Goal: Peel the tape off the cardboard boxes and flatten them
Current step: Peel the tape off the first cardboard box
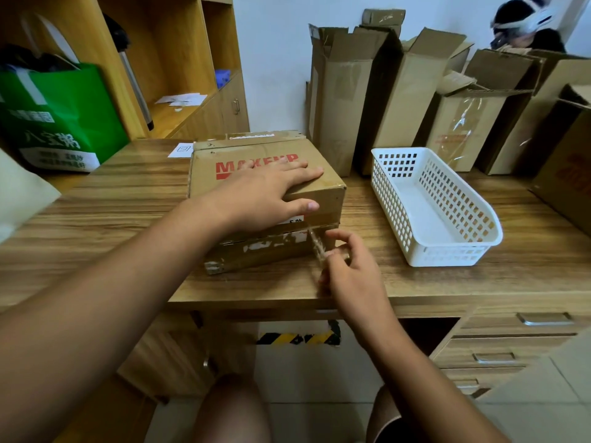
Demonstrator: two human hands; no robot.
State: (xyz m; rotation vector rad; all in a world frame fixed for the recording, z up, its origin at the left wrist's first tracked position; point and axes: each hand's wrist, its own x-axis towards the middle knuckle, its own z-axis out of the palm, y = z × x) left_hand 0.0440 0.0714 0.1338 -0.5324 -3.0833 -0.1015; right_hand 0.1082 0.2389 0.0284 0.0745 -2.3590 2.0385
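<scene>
**Tape removal, head view.** You are pressing your left hand [265, 193] flat on top of the brown cardboard box with red lettering [204, 177]. The fingers are lying straight, the thumb is hanging over the front edge, and this hand is gripping nothing. The box is sitting closed on the wooden desk [128, 203], near its front edge. Your right hand [348, 270], just in front of the box's near face, is pinching a strip of clear tape [315, 243] between thumb and fingertips. The strip is stretching from the seam on that face down to your fingers. Torn white label remnants [256, 246] are showing on the same face. A white perforated plastic basket [492, 219] is lying to the right of the box, apart from it. Tall open cardboard cartons [339, 91] are standing upright behind, along the wall. A green carrier bag [64, 116] is sitting at far left.
</scene>
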